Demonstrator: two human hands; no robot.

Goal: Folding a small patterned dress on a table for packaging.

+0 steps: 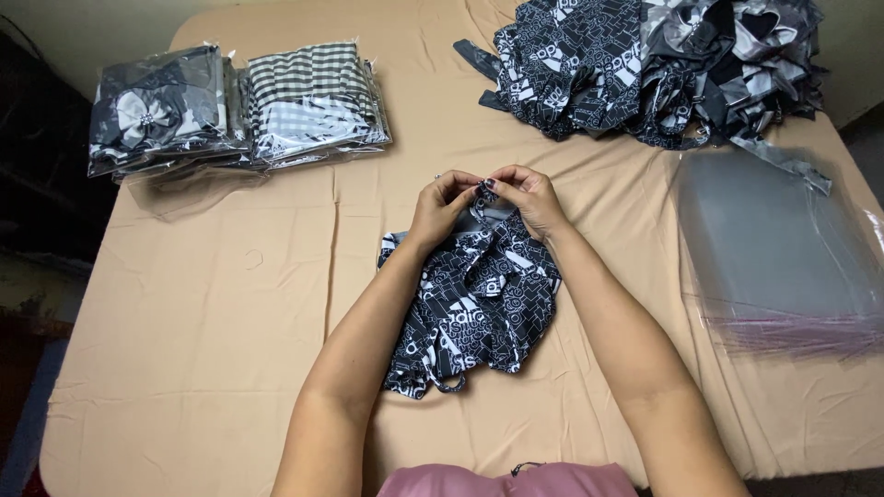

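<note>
so far, in the head view, two stacks of bagged pieces sit upper left, while a loose cloth heap and clear bags wait at right. mid-frame, left hand and right hand pinch the black-and-white printed cloth, unbagged on the table.

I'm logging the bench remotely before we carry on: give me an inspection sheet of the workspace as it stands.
Surface: table under a wrinkled tan cloth.
Job's things: black-and-white printed fabric piece lies in the middle; both hands pinch its top edge.
Clutter: pile of similar fabric pieces top right; stack of clear plastic bags right; bagged finished packs top left.
Grippers: left hand and right hand are close together, fingers closed on the fabric.
Cables: nothing seen.
Surroundings: dark floor at left, pale wall behind; pink garment at bottom edge.
</note>
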